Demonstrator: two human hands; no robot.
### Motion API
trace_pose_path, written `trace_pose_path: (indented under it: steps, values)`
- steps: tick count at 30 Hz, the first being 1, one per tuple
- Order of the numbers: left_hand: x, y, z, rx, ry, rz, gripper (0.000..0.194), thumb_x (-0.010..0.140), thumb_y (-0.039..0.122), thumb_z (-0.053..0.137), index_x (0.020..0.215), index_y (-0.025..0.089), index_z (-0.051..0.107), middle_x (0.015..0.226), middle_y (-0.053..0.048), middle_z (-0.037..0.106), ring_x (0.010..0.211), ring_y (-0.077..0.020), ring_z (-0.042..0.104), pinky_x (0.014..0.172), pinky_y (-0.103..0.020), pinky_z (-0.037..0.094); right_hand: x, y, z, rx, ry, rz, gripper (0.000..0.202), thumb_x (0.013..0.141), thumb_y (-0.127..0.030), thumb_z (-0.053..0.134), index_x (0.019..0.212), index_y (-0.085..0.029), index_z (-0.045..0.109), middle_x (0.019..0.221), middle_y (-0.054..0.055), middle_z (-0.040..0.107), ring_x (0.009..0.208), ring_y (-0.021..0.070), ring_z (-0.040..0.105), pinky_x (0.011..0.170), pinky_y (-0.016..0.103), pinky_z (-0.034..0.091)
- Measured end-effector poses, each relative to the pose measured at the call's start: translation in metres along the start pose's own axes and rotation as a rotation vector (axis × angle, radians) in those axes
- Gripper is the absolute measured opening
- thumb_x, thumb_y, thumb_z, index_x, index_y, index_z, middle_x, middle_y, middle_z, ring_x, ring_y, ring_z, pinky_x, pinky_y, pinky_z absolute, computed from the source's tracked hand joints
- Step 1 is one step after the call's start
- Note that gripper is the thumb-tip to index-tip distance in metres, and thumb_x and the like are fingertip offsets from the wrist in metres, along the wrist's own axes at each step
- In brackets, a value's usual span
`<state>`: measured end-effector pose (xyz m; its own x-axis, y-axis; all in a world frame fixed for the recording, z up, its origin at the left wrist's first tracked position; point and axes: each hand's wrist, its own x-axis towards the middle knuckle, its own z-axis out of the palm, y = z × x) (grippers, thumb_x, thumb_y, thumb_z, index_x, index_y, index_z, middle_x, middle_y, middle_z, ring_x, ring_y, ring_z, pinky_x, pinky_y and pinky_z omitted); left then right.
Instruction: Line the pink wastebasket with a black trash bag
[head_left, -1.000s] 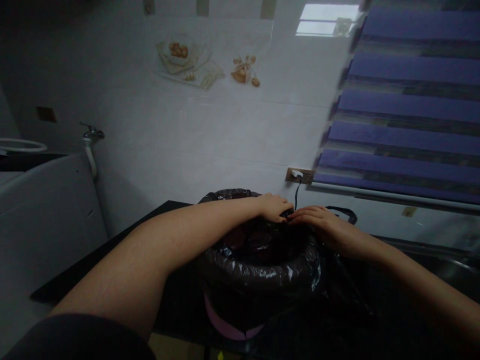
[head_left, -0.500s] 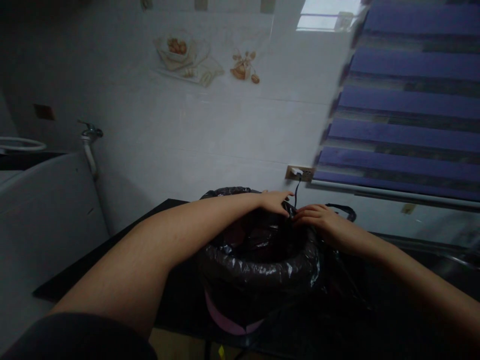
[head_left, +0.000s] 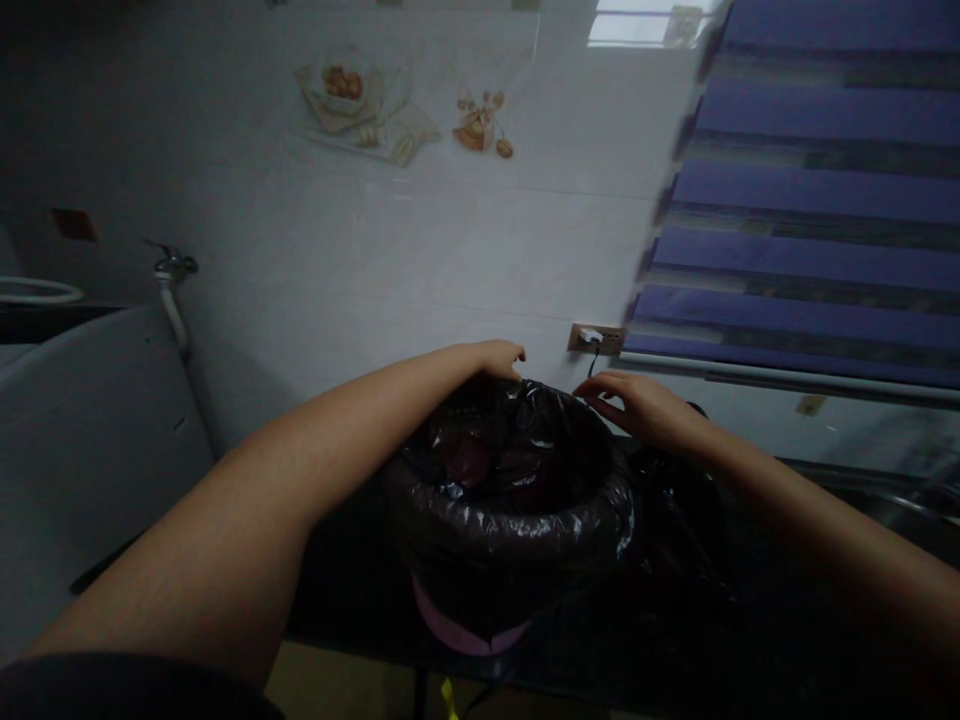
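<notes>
A pink bin (head_left: 469, 636) stands on the dark counter, lined with a black trash bag (head_left: 510, 525). The bag is folded outward over the rim and hangs down the outside. My left hand (head_left: 501, 358) reaches across to the far rim and is closed on the bag's edge, its fingertips partly hidden behind the rim. At the far right of the rim, my right hand (head_left: 630, 398) pinches the same bag between thumb and fingers. Between the hands the film is pulled fairly straight. Inside, the lining is loose and wrinkled.
More black plastic (head_left: 686, 510) lies right of the bin. Behind are a tiled wall, a socket with a plug (head_left: 592, 338) and a purple striped blind (head_left: 810, 190). A tap (head_left: 174, 264) and white appliance (head_left: 97, 420) are at left; a sink (head_left: 892, 515) is at right.
My hands have moved apart along the far rim, the left going left and the right slightly up. The bag's far edge now shows spread between them.
</notes>
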<state>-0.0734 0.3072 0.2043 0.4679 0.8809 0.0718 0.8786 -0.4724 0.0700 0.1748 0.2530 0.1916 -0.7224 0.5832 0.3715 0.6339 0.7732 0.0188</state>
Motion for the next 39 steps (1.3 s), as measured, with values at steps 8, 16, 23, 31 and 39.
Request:
trace_pose_path:
  steps: [8,16,23,31,39]
  values:
    - [-0.013,-0.015,-0.001,0.077,-0.043,-0.102,0.058,0.084,0.038,0.056,0.134,0.011,0.047,0.141,-0.018,0.049,0.123,-0.0270,0.050,0.099,-0.032,0.038,0.067,0.005,0.016,0.022,-0.117,0.174,0.028,0.088,-0.025,0.052,0.108,-0.011,0.067,0.099,0.012,0.070,0.087,0.0189,0.065,0.078,0.030,0.050]
    - [-0.014,-0.017,0.001,0.089,-0.048,-0.087,0.051,0.090,0.039,0.044,0.132,0.010,0.050,0.139,-0.016,0.052,0.120,-0.0232,0.053,0.098,-0.029,0.038,0.098,-0.007,0.026,-0.085,-0.264,0.181,0.037,0.089,-0.024,0.053,0.121,-0.008,0.061,0.110,0.014,0.067,0.096,0.0200,0.064,0.083,0.028,0.049]
    - [-0.014,-0.023,-0.002,0.106,-0.051,-0.103,0.048,0.088,0.033,0.045,0.132,0.013,0.052,0.136,-0.014,0.056,0.117,-0.0226,0.056,0.095,-0.028,0.040,0.123,-0.014,0.025,-0.220,-0.394,0.143,0.043,0.086,-0.020,0.055,0.126,-0.005,0.059,0.122,0.017,0.062,0.108,0.0267,0.060,0.091,0.033,0.046]
    - [-0.019,-0.023,0.004,0.140,-0.059,-0.111,0.042,0.085,0.033,0.049,0.120,0.015,0.062,0.123,-0.015,0.065,0.106,-0.0250,0.061,0.090,-0.032,0.043,0.131,-0.030,0.031,-0.188,-0.406,0.125,0.034,0.087,-0.018,0.051,0.112,-0.002,0.067,0.105,0.017,0.069,0.085,0.0214,0.063,0.079,0.031,0.048]
    - [-0.025,-0.028,0.008,0.119,-0.022,-0.097,0.044,0.084,0.031,0.050,0.124,0.015,0.058,0.127,-0.015,0.063,0.110,-0.0244,0.059,0.091,-0.031,0.043,0.126,-0.022,0.044,-0.153,-0.376,0.141,0.026,0.080,-0.016,0.054,0.096,-0.008,0.072,0.088,0.015,0.071,0.085,0.0210,0.063,0.082,0.031,0.048]
